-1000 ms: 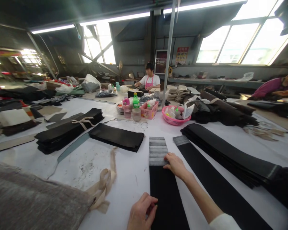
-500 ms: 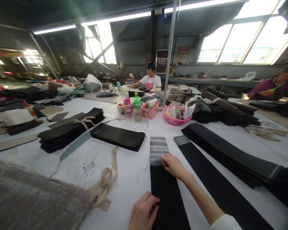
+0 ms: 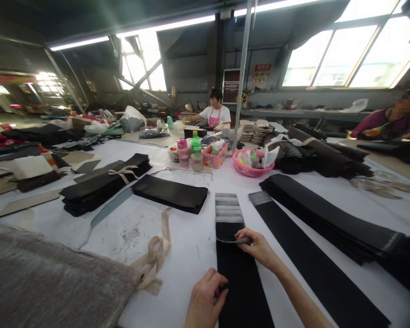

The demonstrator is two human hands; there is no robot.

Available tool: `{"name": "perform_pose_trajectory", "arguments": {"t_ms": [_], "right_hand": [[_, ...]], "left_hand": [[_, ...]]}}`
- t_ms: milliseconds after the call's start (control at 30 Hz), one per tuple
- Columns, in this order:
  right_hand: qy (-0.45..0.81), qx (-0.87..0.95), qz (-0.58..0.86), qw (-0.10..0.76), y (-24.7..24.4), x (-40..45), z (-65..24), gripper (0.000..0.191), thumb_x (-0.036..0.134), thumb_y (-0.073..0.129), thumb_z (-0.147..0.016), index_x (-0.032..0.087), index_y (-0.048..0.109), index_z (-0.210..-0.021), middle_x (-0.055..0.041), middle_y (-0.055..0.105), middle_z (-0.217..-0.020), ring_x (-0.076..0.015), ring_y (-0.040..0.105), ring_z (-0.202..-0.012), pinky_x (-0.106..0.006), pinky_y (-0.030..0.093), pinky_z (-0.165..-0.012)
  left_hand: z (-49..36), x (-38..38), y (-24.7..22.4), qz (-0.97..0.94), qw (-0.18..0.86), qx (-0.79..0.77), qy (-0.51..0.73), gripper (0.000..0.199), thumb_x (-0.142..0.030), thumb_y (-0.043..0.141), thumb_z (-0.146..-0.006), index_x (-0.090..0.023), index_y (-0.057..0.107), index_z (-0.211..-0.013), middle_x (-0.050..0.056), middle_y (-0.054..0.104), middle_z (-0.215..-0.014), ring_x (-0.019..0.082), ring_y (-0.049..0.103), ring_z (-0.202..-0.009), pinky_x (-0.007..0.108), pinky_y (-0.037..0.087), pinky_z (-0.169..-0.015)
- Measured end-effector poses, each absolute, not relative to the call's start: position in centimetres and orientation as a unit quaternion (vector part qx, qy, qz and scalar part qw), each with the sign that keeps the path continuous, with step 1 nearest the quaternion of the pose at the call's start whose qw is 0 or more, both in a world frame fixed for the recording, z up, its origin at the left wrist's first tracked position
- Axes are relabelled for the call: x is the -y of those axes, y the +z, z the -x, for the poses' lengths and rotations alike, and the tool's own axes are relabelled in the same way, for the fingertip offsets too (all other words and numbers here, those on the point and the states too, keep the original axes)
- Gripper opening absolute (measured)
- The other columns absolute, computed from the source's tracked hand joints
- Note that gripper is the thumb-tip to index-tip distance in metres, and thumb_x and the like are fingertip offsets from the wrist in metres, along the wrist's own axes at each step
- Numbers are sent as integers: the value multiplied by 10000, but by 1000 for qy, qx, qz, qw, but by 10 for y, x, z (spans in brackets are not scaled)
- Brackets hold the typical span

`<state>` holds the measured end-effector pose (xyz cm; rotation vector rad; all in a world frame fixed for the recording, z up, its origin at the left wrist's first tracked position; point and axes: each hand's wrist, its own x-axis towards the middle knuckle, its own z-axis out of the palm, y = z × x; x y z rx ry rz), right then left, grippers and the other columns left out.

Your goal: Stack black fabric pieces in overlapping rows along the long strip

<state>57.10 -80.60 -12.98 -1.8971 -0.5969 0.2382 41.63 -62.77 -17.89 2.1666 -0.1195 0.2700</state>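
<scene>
A pile of long black fabric strips runs away from me, its far ends stepped in grey bands. With thumb and fingers pinched, my right hand grips the far end of the top black strip, curled up off the strips below. My left hand rests at the pile's left edge, its fingers curled and closed; what lies between thumb and forefinger I cannot make out. Right of the pile lies another black strip with a grey end.
Black stacks lie at the left and right; another stack is tied with a cloth band. Grey fabric fills the near left. A pink basket, a green bottle and a pole stand beyond. Two people sit farther off.
My right hand has drawn slightly toward me, lifting the top strip's far end off the grey bands and curling it back. My left hand has barely moved.
</scene>
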Motion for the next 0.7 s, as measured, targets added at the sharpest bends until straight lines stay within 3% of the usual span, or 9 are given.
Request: {"name": "perform_pose_trajectory", "arguments": {"t_ms": [133, 233, 267, 333, 400, 500, 700], "right_hand": [[112, 232, 794, 551, -118, 814, -560, 110, 238, 602, -780, 191, 579, -877, 19, 578, -740, -144, 533, -680, -253, 406, -621], [118, 221, 782, 570, -109, 817, -558, 305, 260, 620, -786, 211, 537, -1076, 36, 553, -737, -131, 518, -645, -246, 412, -597], [122, 217, 779, 575, -107, 816, -558, 380, 268, 620, -792, 216, 509, -1152, 41, 546, -729, -129, 518, -635, -248, 420, -599], [119, 202, 775, 587, -108, 814, -561, 506, 293, 629, -793, 213, 452, -1261, 36, 553, -750, -136, 539, -655, -264, 449, -631], [108, 167, 766, 612, -113, 811, -563, 639, 333, 657, -770, 199, 389, -1334, -4, 594, -860, -167, 590, -767, -300, 485, -718], [118, 70, 756, 640, -126, 812, -557, 823, 409, 696, -721, 182, 294, -1403, -62, 609, -1009, -214, 627, -889, -348, 508, -788], [209, -4, 761, 614, -128, 835, -489, 831, 440, 664, -756, 213, 281, -1458, -40, 643, -908, -226, 647, -815, -378, 525, -734]], "left_hand": [[-425, 624, -177, -835, 533, -61, 126, 324, -152, 604, -746, -205, 544, -1060, 6, 600, -861, 102, 536, -572, 228, 480, -532], [-444, 620, -161, -828, 525, -76, 182, 543, -200, 641, -751, -213, 442, -1257, 79, 577, -1155, 176, 620, -889, 330, 539, -767], [-453, 620, -155, -829, 521, -57, 192, 587, -195, 644, -752, -221, 418, -1293, 91, 542, -1246, 206, 586, -1040, 374, 507, -880], [-472, 621, -147, -824, 538, -17, 178, 614, -184, 640, -762, -224, 398, -1325, 87, 537, -1289, 219, 537, -1151, 405, 441, -986], [-489, 624, -145, -804, 581, 8, 129, 501, -171, 596, -799, -199, 446, -1276, 71, 619, -1170, 195, 594, -1061, 362, 472, -936], [-507, 629, -157, -789, 606, -16, 95, 212, -142, 507, -844, -154, 557, -1049, 48, 666, -926, 162, 639, -865, 287, 510, -780], [-513, 627, -181, -811, 571, -84, 97, 373, -162, 570, -810, -119, 483, -1170, -66, 489, -619, 112, 522, -584, 240, 438, -597]]}}
